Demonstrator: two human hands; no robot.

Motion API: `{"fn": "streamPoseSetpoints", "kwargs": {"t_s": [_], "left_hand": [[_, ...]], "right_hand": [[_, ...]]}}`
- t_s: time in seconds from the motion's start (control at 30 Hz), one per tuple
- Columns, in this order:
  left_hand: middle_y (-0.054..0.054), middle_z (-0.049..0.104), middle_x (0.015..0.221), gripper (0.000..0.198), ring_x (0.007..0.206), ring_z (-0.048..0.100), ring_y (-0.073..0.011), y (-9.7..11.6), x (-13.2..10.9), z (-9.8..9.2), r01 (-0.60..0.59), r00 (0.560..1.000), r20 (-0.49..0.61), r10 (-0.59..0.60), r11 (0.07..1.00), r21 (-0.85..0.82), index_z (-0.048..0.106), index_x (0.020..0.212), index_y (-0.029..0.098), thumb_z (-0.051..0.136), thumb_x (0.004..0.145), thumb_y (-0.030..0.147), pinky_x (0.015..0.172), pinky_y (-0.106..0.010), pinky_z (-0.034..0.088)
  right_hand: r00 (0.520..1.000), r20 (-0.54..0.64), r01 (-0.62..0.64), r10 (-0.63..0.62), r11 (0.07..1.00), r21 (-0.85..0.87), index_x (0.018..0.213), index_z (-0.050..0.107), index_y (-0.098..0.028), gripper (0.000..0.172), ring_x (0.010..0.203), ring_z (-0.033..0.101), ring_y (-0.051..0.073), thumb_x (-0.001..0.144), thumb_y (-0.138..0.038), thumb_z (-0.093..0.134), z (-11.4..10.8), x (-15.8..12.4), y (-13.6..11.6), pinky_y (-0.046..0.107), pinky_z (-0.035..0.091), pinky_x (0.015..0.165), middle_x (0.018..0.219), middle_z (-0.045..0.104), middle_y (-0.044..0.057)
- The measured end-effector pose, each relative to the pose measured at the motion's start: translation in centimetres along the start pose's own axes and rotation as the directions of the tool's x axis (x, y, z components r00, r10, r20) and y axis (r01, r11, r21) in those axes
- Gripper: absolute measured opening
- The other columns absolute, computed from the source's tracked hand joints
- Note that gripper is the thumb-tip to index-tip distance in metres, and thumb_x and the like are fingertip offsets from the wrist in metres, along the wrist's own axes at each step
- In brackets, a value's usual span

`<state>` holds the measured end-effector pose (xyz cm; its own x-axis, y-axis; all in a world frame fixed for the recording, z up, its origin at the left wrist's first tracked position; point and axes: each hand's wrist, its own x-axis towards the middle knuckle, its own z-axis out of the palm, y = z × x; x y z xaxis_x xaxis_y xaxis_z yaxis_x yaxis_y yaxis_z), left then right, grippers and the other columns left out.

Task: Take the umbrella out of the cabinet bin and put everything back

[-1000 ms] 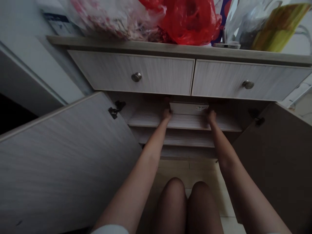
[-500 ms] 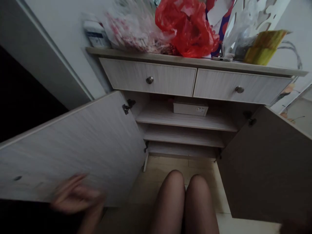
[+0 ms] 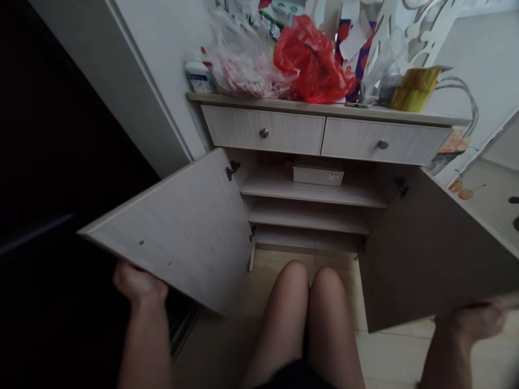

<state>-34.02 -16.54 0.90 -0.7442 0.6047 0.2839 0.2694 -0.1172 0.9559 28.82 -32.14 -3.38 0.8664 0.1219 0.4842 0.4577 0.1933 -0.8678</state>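
Both doors of a low wood-grain cabinet stand swung outward. My left hand (image 3: 140,283) is closed at the free edge of the left cabinet door (image 3: 174,221), its fingers partly hidden behind the panel. On the other side, my right hand (image 3: 472,322) is closed at the free edge of the right cabinet door (image 3: 430,259), slightly blurred. Whether either hand also touches an outer knob, I cannot tell. Between the doors, a pale shoebox-like box (image 3: 317,174) sits on the upper shelf (image 3: 279,186); further shelves lie below it.
Two drawers with round knobs run above the doors, the left drawer (image 3: 295,127) and right drawer (image 3: 352,139). A red plastic bag (image 3: 310,62), a clear bag (image 3: 247,70), a white bottle (image 3: 198,76) and a yellow packet (image 3: 416,89) crowd the top. My knees (image 3: 310,286) are between the doors.
My left hand has gone from blurred motion in front of the left door to its edge. My right hand has come into fuller view at the right door. The view has shifted.
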Motion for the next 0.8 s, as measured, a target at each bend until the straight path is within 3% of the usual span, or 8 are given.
{"fn": "streamPoseSetpoints", "kwargs": {"t_s": [0.07,0.13,0.23,0.3,0.47,0.63,0.8], "left_hand": [[0.01,0.072,0.073,0.014,0.112,0.066,-0.0312,-0.8,-3.0,1.1,0.02,0.984,-0.17,-0.052,0.982,-0.186,0.049,0.064,0.03,0.047,0.073,0.041,0.093,-0.058,0.055],[0.007,0.075,0.087,0.013,0.11,0.067,-0.0306,-1.5,-6.0,2.3,-0.031,0.979,-0.202,-0.011,0.979,-0.203,0.058,0.071,0.031,0.054,0.073,0.043,0.095,-0.053,0.055],[-0.005,0.075,0.099,0.029,0.105,0.068,-0.0298,-2.0,-9.7,4.6,-0.137,0.99,-0.06,0.131,0.984,-0.113,0.068,0.088,0.026,0.058,0.075,0.05,0.095,-0.046,0.055],[-0.008,0.075,0.096,0.036,0.097,0.07,-0.0288,-1.6,-11.6,6.8,-0.201,0.975,0.078,0.209,0.974,-0.104,0.07,0.09,0.023,0.06,0.076,0.054,0.091,-0.043,0.056],[-0.008,0.075,0.089,0.036,0.085,0.07,-0.0237,1.1,-14.7,15.0,-0.269,0.842,0.407,0.353,0.93,-0.25,0.073,0.088,0.021,0.061,0.083,0.055,0.082,-0.035,0.056],[-0.008,0.075,0.084,0.029,0.074,0.067,-0.0191,2.9,-15.6,23.6,-0.334,0.743,0.497,0.448,0.892,-0.305,0.074,0.09,0.017,0.06,0.089,0.042,0.072,-0.029,0.05],[-0.006,0.072,0.077,0.017,0.069,0.063,-0.0167,4.5,-15.3,28.0,-0.44,0.684,0.573,0.451,0.882,-0.168,0.073,0.084,0.016,0.061,0.09,0.025,0.069,-0.025,0.042]], "right_hand": [[0.988,-0.146,-0.054,0.056,0.998,0.02,0.12,0.061,-0.025,0.055,0.097,0.065,0.035,0.091,-0.067,0.04,0.5,-2.3,0.2,0.055,0.056,0.071,0.108,0.066,0.012],[0.987,-0.137,-0.084,0.083,0.996,-0.001,0.108,0.064,-0.021,0.054,0.093,0.066,0.032,0.084,-0.068,0.056,1.3,-4.5,0.0,0.051,0.056,0.078,0.099,0.068,0.013],[0.994,0.067,-0.088,0.09,0.996,-0.033,0.097,0.065,-0.018,0.055,0.088,0.067,0.028,0.078,-0.07,0.064,3.0,-7.1,-1.4,0.044,0.054,0.082,0.092,0.07,0.012],[0.968,0.238,-0.066,0.08,0.996,-0.064,0.092,0.067,-0.018,0.052,0.088,0.068,0.027,0.078,-0.069,0.065,4.8,-8.2,-2.7,0.042,0.053,0.084,0.091,0.072,0.011],[0.867,0.498,-0.008,0.011,1.0,-0.008,0.09,0.064,-0.019,0.051,0.081,0.069,0.024,0.08,-0.069,0.06,12.2,-10.0,-5.4,0.037,0.052,0.077,0.086,0.073,0.009],[0.755,0.656,-0.012,0.0,1.0,0.013,0.089,0.06,-0.021,0.048,0.073,0.069,0.019,0.085,-0.069,0.052,20.6,-11.0,-6.4,0.03,0.049,0.066,0.08,0.072,0.005],[0.732,0.678,0.093,-0.072,0.996,0.005,0.085,0.058,-0.021,0.048,0.072,0.067,0.019,0.089,-0.067,0.045,26.7,-10.9,-6.4,0.027,0.044,0.063,0.083,0.072,0.006]]}}
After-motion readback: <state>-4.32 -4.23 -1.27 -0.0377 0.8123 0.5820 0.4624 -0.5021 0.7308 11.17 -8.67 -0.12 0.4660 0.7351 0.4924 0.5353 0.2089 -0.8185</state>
